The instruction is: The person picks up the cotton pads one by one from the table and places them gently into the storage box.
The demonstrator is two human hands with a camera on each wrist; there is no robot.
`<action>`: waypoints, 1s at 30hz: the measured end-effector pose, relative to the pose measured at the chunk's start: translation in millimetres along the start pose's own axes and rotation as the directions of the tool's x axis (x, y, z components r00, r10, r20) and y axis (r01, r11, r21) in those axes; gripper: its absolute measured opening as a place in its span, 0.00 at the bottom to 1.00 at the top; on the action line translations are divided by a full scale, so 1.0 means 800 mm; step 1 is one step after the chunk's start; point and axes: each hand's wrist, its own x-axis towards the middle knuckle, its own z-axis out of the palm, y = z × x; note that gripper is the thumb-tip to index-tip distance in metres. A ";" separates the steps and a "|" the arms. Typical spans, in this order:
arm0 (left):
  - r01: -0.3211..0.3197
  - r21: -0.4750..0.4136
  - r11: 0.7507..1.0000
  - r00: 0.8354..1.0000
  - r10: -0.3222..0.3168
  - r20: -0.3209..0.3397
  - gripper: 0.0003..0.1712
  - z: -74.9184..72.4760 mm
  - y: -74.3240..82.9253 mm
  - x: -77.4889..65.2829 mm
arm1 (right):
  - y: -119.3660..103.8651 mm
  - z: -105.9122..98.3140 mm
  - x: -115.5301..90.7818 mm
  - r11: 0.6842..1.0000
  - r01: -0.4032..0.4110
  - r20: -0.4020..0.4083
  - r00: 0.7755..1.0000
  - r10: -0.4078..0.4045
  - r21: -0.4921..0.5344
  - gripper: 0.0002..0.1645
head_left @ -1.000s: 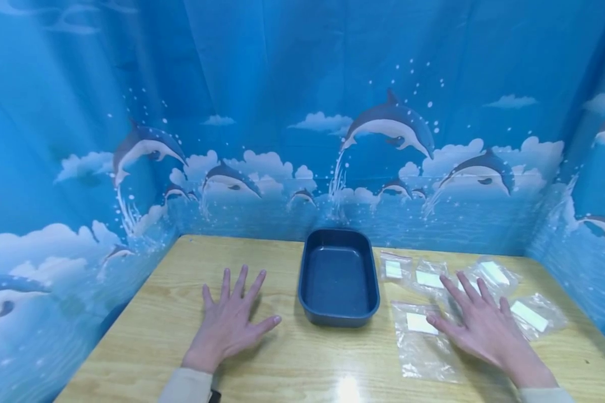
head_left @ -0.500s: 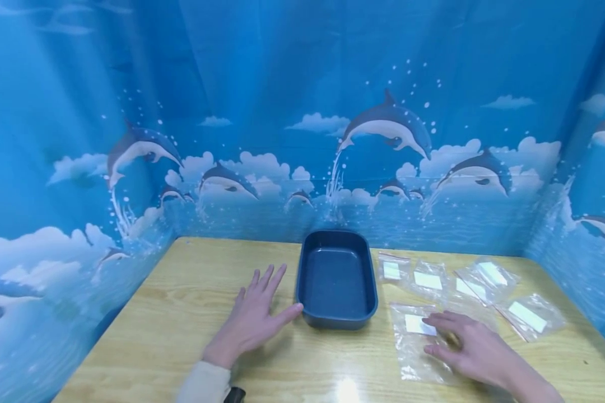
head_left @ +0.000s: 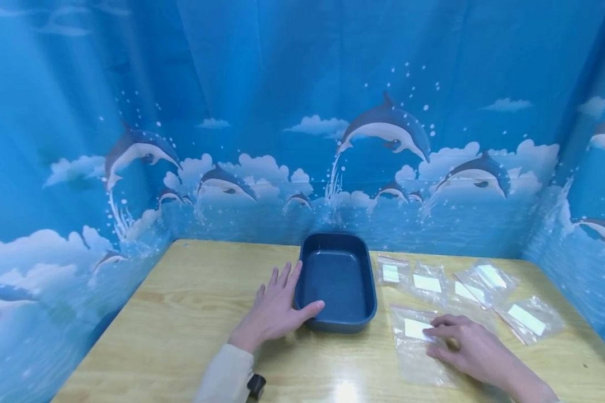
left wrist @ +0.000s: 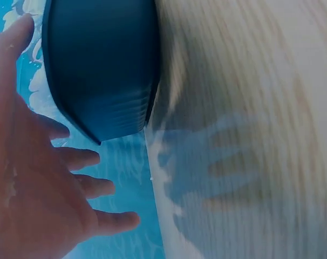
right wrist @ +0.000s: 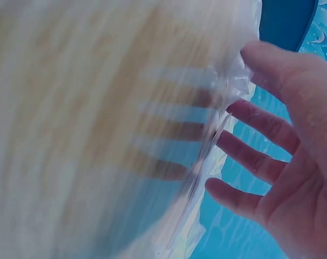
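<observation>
A dark blue rectangular tub (head_left: 339, 282) stands near the table's back edge. At its left side is my left hand (head_left: 272, 313), fingers spread and straight, thumb over the front left corner. The left wrist view puts the tub (left wrist: 101, 70) above the fingers; whether they touch it I cannot tell. On the right, a large clear zip bag (head_left: 417, 361) with a white label lies flat. My right hand (head_left: 469, 347) rests at its right side, fingers slightly bent, thumb and forefinger apart. In the right wrist view the fingertips reach the edge of the clear plastic (right wrist: 231, 81).
Several smaller clear bags with white labels lie behind and right of the large one, among them a small bag (head_left: 392, 271) beside the tub and a tilted bag (head_left: 529, 319) at far right. A dolphin-print curtain (head_left: 282, 112) encloses the wooden table (head_left: 181, 313).
My left hand has moved right, up to the tub's left side. The right hand has drawn back and lowered from above the bags onto the large bag, its fingers bending.
</observation>
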 end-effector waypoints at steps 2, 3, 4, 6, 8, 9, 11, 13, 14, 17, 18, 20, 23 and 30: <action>0.014 0.014 1.000 1.000 -0.015 0.024 0.62 0.004 0.001 0.003 | 0.002 0.002 0.001 0.999 0.033 -0.029 0.999 -0.033 0.000 0.17; 0.021 0.017 1.000 0.999 -0.021 0.033 0.64 0.005 0.001 0.004 | 0.003 0.003 0.002 0.999 0.050 -0.047 0.998 -0.050 -0.002 0.16; 0.024 0.019 1.000 0.999 -0.025 0.041 0.65 0.007 0.001 0.005 | 0.004 0.004 0.003 0.998 0.067 -0.067 0.995 -0.067 -0.007 0.15; 0.032 0.023 0.999 0.998 -0.034 0.058 0.66 0.009 0.002 0.007 | 0.006 0.005 0.004 0.996 0.086 -0.092 0.992 -0.087 -0.013 0.15; 0.037 0.027 0.999 0.997 -0.038 0.067 0.67 0.010 0.001 0.009 | 0.006 0.006 0.005 0.996 0.084 -0.104 0.991 -0.085 -0.021 0.14; 0.040 0.029 0.999 0.997 -0.042 0.071 0.67 0.010 0.001 0.009 | 0.006 0.006 0.005 0.997 0.079 -0.102 0.992 -0.081 -0.021 0.14; 0.042 0.032 0.999 0.996 -0.044 0.076 0.67 0.010 0.002 0.011 | 0.005 0.006 0.006 0.997 0.067 -0.094 0.993 -0.069 -0.023 0.14; 0.041 0.034 0.999 0.996 -0.043 0.074 0.68 0.009 0.002 0.012 | 0.003 0.005 0.006 0.998 0.058 -0.085 0.995 -0.060 -0.024 0.14; 0.042 0.036 0.998 0.996 -0.045 0.075 0.68 0.009 0.002 0.013 | 0.003 0.005 0.006 0.998 0.053 -0.079 0.995 -0.055 -0.024 0.14; 0.039 0.042 0.998 0.996 -0.042 0.077 0.70 0.008 0.002 0.016 | 0.002 0.005 0.006 0.998 0.050 -0.079 0.995 -0.052 -0.027 0.14; 0.039 0.045 0.998 0.996 -0.043 0.079 0.71 0.008 0.002 0.017 | 0.002 0.005 0.006 0.998 0.055 -0.085 0.995 -0.057 -0.029 0.14; 0.039 0.048 0.998 0.995 -0.043 0.085 0.72 0.008 0.002 0.017 | 0.002 0.006 0.007 0.998 0.057 -0.091 0.994 -0.059 -0.029 0.14; 0.038 0.047 0.998 0.995 -0.042 0.094 0.73 0.009 0.002 0.016 | 0.002 0.007 0.006 0.998 0.056 -0.107 0.993 -0.059 -0.024 0.14; 0.040 0.039 0.998 0.993 -0.044 0.110 0.77 0.009 0.005 0.015 | 0.001 0.005 0.007 0.999 0.047 -0.130 0.990 -0.049 -0.018 0.13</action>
